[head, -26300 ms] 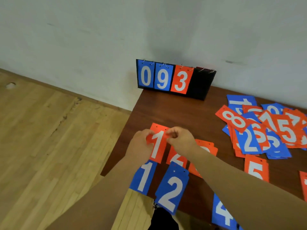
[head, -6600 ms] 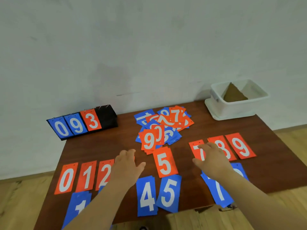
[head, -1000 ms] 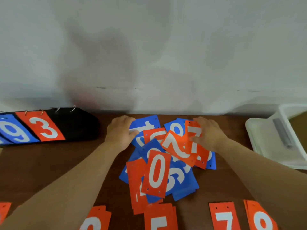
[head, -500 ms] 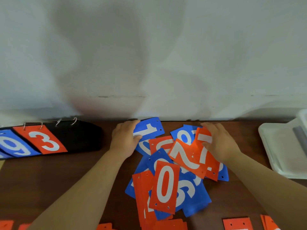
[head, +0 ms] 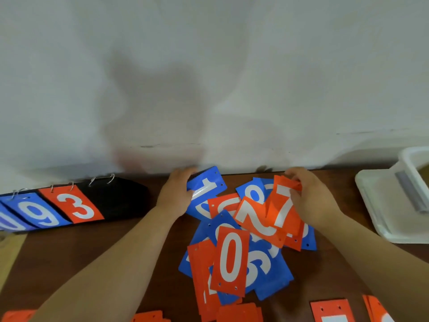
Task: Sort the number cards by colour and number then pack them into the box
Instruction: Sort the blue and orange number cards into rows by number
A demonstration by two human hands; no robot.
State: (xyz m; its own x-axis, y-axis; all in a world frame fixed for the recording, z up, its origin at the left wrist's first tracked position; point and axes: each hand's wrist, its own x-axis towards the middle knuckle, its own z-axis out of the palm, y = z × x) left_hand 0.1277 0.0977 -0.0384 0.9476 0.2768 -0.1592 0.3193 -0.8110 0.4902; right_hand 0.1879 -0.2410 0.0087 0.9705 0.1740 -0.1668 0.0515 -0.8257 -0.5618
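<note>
A loose heap of red and blue number cards lies at the table's far middle, with a red 0 card (head: 231,260) on top at the front. My left hand (head: 177,194) grips the left edge of a blue 1 card (head: 207,185) at the heap's back. My right hand (head: 310,197) pinches the top of a red 7 card (head: 283,205), which is lifted at its far end above a red 2 card (head: 254,219). The white box (head: 392,203) stands at the far right.
A black flip scoreboard (head: 76,205) showing 9 and 3 stands at the left against the wall. Sorted red cards (head: 332,311) lie along the bottom edge of the view. The brown table (head: 69,249) ends at the wall just behind the heap.
My right hand has closed on the top of the red 7 card and tipped it up. My left hand has slid further back along the blue 1 card's edge.
</note>
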